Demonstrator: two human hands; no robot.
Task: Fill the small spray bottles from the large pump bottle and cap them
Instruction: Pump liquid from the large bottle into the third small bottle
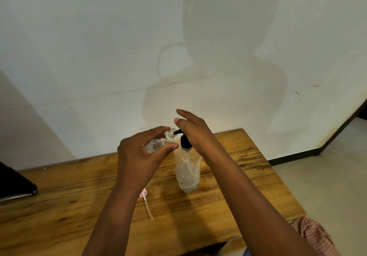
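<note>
A large clear pump bottle (187,171) with a black pump head stands upright on the wooden table (248,168). My right hand (193,129) rests flat on top of the pump head, fingers straight. My left hand (139,152) grips a small clear spray bottle (160,141), tilted, its open neck held against the black nozzle tip. The small bottle has no cap on. A pink spray cap (143,193) with its long white dip tube lies on the table below my left wrist.
A dark flat device (15,184) lies at the table's left edge. A white wall runs close behind the table. Floor and a dark skirting board show at the right. Checked cloth (315,236) sits at the lower right.
</note>
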